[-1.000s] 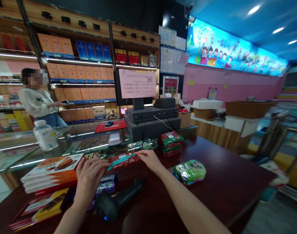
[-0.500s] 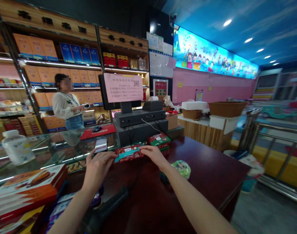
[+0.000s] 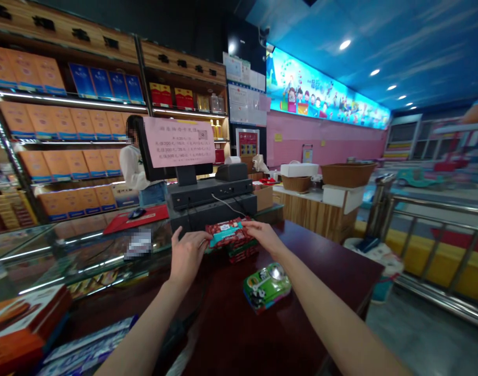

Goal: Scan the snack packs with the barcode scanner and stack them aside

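Observation:
A red and teal snack packet (image 3: 225,233) is held level between my two hands. My left hand (image 3: 189,254) pinches its left end, and my right hand (image 3: 263,236) grips the right end. Just beneath it, partly hidden, lies a stack of red and green packets (image 3: 242,251) on the dark wooden counter (image 3: 239,334). A green packet with a cartoon picture (image 3: 267,286) rests on the counter, beside my right forearm.
Behind the packets stands a cash register (image 3: 211,201) with a pink sign (image 3: 178,142) on its screen. At the left are an orange box (image 3: 25,334) and purple-blue packets (image 3: 92,344). A co-worker (image 3: 135,167) stands by the shelves.
Both hands have carried the red and teal packet rightwards, over the stack. The view has turned right, and the co-worker is now partly behind the screen.

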`<state>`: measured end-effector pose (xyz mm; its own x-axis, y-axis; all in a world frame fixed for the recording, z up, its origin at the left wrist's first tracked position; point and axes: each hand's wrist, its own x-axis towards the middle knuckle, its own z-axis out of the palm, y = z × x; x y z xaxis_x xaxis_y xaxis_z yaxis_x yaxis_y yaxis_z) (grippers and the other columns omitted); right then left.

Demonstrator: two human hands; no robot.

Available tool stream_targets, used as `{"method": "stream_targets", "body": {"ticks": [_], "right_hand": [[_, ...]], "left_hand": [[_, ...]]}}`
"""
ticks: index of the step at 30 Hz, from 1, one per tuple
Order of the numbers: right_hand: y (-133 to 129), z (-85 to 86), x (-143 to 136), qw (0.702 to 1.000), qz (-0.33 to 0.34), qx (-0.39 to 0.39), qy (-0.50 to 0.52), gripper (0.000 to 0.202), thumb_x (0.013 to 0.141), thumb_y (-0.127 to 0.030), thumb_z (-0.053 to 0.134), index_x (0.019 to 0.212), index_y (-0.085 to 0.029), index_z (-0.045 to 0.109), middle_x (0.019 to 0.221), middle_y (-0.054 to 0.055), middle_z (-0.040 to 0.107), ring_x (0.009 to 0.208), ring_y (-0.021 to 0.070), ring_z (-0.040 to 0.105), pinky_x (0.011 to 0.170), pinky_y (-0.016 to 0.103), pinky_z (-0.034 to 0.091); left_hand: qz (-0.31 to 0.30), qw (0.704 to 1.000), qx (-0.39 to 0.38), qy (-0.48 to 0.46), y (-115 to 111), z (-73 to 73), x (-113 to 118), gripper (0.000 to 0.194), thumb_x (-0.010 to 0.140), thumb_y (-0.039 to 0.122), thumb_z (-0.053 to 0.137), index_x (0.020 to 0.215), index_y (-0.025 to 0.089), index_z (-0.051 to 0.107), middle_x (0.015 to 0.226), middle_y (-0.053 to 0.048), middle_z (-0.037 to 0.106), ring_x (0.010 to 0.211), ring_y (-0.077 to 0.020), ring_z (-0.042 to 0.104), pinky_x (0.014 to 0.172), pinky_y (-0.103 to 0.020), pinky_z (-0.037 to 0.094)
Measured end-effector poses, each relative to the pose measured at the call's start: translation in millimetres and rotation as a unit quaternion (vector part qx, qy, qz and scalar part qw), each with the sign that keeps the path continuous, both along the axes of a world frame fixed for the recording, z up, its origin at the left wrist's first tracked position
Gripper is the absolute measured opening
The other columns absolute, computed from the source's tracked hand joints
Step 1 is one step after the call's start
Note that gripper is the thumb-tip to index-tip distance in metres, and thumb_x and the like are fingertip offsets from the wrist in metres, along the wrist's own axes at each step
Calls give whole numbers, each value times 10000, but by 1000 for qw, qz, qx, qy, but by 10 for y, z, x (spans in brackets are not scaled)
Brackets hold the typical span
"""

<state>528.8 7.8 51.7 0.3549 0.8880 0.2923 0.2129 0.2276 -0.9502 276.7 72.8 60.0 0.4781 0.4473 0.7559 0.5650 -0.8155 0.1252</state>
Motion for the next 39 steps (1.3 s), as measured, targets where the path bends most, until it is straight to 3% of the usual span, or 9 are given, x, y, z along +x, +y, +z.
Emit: {"method": "stream_targets", "body": {"ticks": [7, 15, 26, 39], "right_hand": [[202, -57, 469, 999, -19, 21, 21, 397, 699, -307, 669, 1056, -175, 785, 942, 53, 806, 909, 239, 726, 932, 395, 516], [428, -147, 748, 999, -29, 8, 16, 352, 707, -284, 686, 1024, -172, 790, 913, 53, 804, 886, 235, 729, 921, 401, 530], [634, -353, 868, 1000, -14, 8, 22, 363, 718, -279, 643, 1036, -176, 787, 914, 49, 807, 886, 233, 735, 915, 388, 539], [611, -373, 834, 1000, 1, 10, 15, 416, 696, -218, 588, 1065, -198, 779, 957, 42, 807, 969, 242, 731, 972, 405, 520]], "left_hand": [[-14, 999, -28, -5, 112, -46, 526, 173, 935, 234, 538, 929, 295, 699, 1010, 15, 780, 984, -210, 700, 1165, -542, 217], [-15, 999, -44, -2, 318, -201, 824, 179, 943, 229, 538, 932, 296, 704, 1015, 18, 778, 978, -209, 701, 1172, -538, 207], [-18, 999, -40, 1, 433, -299, 904, 159, 946, 260, 552, 943, 298, 706, 1027, 11, 777, 996, -211, 690, 1177, -532, 201], [-5, 999, -43, -2, 438, -396, 884, 174, 938, 223, 531, 970, 291, 688, 1059, 3, 777, 1002, -215, 695, 1154, -511, 245]]}}
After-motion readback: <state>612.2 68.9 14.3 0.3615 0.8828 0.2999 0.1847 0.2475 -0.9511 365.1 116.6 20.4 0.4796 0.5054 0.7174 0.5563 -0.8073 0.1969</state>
